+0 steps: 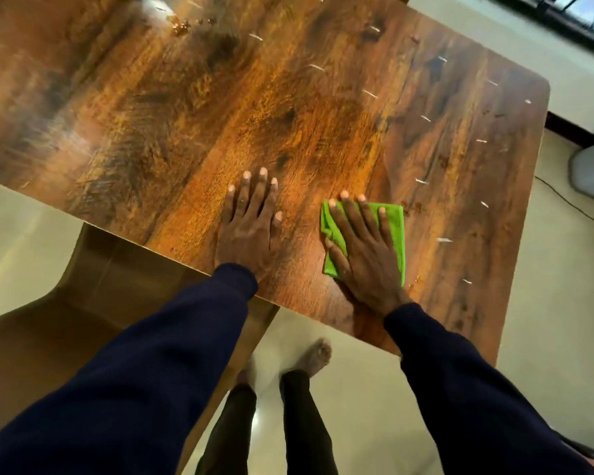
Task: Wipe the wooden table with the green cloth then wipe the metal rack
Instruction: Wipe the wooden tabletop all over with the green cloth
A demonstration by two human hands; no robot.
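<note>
Green cloth [397, 241] lies folded flat on the wooden table [288, 97], near its front edge and toward the right end, pinned under the right hand [364, 248]. That hand's fingers [348, 214] are straight and spread, pressing down on the fabric rather than curling round it, with their tips reaching just past the far edge of the cloth. Just beside it, the left hand [251, 231] lies palm down on bare wood, fingers straight and close together, holding nothing; it looks like a brace for leaning. Dark blue sleeves [186, 354] run back from both wrists to the bottom of the view. Out from the hands, small white flecks [370, 93] are scattered over the right half of the tabletop, some near the cloth, and a clump of brown crumbs [180, 27] sits well away near the far edge. A brown seat [83, 303] shows under the table's left side, and bare feet [318, 354] stand on the pale floor [374, 406]. No metal rack is in view. By my reading the first step, wiping the table, is under way and far from finished, since so much litter lies on the top. The next move likely calls for a firm sweep of the cloth toward the right-hand flecks, gathering them without flicking them over the edge, then long reaches to the far crumbs.
</note>
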